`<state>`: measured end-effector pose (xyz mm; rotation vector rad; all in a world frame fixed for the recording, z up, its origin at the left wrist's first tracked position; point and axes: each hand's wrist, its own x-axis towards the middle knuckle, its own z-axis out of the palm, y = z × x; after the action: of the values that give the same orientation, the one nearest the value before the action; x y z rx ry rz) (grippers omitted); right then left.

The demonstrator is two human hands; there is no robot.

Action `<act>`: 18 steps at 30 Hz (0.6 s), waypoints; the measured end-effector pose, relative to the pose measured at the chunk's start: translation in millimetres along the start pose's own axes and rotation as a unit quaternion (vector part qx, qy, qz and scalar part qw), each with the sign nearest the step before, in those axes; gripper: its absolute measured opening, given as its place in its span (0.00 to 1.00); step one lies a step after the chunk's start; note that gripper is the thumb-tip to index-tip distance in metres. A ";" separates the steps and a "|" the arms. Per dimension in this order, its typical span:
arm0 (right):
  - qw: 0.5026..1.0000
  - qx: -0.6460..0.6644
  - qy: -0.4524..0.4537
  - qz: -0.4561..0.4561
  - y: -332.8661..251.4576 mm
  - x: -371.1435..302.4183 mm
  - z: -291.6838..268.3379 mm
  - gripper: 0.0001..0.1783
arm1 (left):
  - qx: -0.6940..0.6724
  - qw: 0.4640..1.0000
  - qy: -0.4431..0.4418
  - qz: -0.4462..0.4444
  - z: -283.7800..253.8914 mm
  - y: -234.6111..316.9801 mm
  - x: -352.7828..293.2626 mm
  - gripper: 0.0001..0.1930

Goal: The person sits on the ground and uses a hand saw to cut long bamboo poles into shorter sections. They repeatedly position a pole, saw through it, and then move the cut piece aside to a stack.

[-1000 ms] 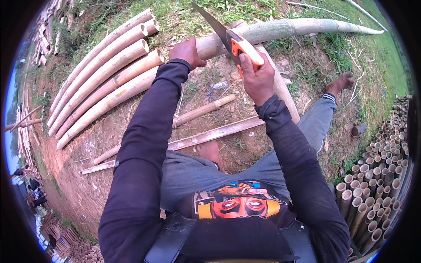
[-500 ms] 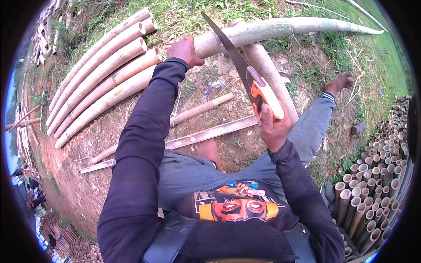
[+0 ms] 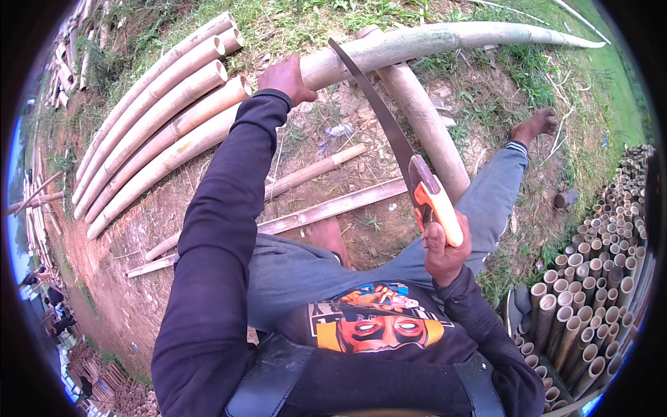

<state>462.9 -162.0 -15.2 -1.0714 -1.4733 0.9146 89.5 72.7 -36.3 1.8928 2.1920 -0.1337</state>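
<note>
Drawn back toward the body since the earlier frame, the right hand (image 3: 447,254) sits just above the right thigh, and the saw (image 3: 401,146) has slid back with it, its orange handle (image 3: 439,208) clamped in the curled fingers. Nearest are the printed dark shirt (image 3: 382,332) and grey trousers (image 3: 306,274). Past the thighs, a bare left foot (image 3: 328,240) stands just behind a split bamboo length (image 3: 333,208), with a slim bamboo piece (image 3: 313,175) beyond.

Farther out, a thick crosswise pole (image 3: 425,121) slants away from the right leg and passes beneath the long pale pole (image 3: 451,38). The saw's blade reaches across that long pole; whether its teeth touch, I cannot tell. Left of the blade, the left hand (image 3: 286,80) is clamped on the long pole. Beyond the left sleeve (image 3: 222,201), several open-ended poles (image 3: 174,97) lie side by side; bamboo tubes (image 3: 583,306) crowd the right edge.
</note>
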 end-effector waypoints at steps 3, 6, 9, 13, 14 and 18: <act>0.993 0.066 -0.011 0.096 18.2 116.4 72.4 0.16 | -0.004 1.000 0.006 -0.010 0.2 1.6 -1.1 0.41; 0.998 -0.032 -0.035 0.044 46.1 234.8 143.9 0.18 | -0.011 1.000 0.003 -0.013 -5.8 3.6 -4.8 0.43; 0.998 0.010 -0.032 0.062 58.2 225.4 143.3 0.19 | -0.008 1.000 -0.013 -0.010 -11.9 4.1 -5.1 0.43; 0.993 0.053 -0.003 0.102 31.7 62.2 44.3 0.17 | -0.001 1.000 -0.005 -0.006 -7.2 2.0 -3.4 0.42; 0.997 0.037 -0.002 0.062 21.0 29.6 20.7 0.17 | 0.006 1.000 -0.003 0.004 -5.3 1.2 -1.9 0.42; 0.996 0.038 -0.011 0.074 -5.2 18.4 14.2 0.17 | 0.008 1.000 0.022 0.003 3.4 -0.6 0.0 0.42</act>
<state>447.1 -146.0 -6.9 -1.1275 -1.3798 1.0816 89.3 71.8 -39.7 1.9285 2.2196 -0.1106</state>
